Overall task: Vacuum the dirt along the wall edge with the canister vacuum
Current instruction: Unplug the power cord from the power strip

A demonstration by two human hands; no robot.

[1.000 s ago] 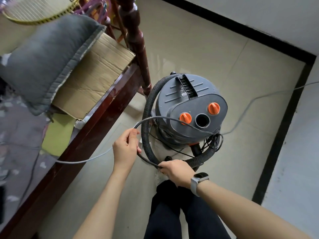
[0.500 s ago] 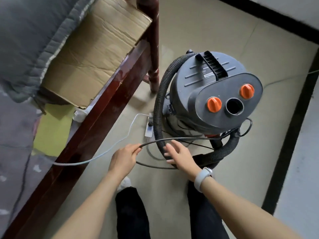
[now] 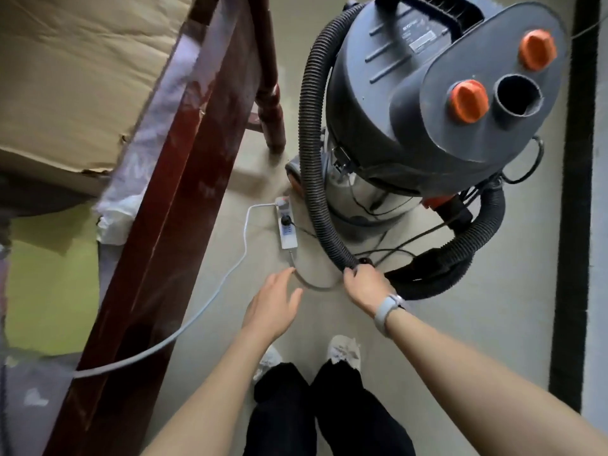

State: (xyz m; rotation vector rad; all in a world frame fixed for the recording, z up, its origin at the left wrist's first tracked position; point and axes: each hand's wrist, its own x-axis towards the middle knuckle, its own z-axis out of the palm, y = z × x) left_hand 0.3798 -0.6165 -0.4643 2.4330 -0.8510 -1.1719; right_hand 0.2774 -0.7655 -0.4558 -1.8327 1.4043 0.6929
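Grey canister vacuum [image 3: 411, 103]: upright on the floor [image 3: 513, 340], beside the bed frame [image 3: 184, 205].
Hose [image 3: 314, 159]: long axis runs down the canister's side, curving toward the person.
Right hand [image 3: 367, 286]: fingers curl around the hose end.
Left hand [image 3: 273, 309]: fingers spread, holding nothing.
Advice: lift the hose clear of the power strip [image 3: 287, 227] cables.

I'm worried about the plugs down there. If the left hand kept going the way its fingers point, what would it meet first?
Probably the grey cable on the floor just past the left hand, then the power strip; depth is unclear.
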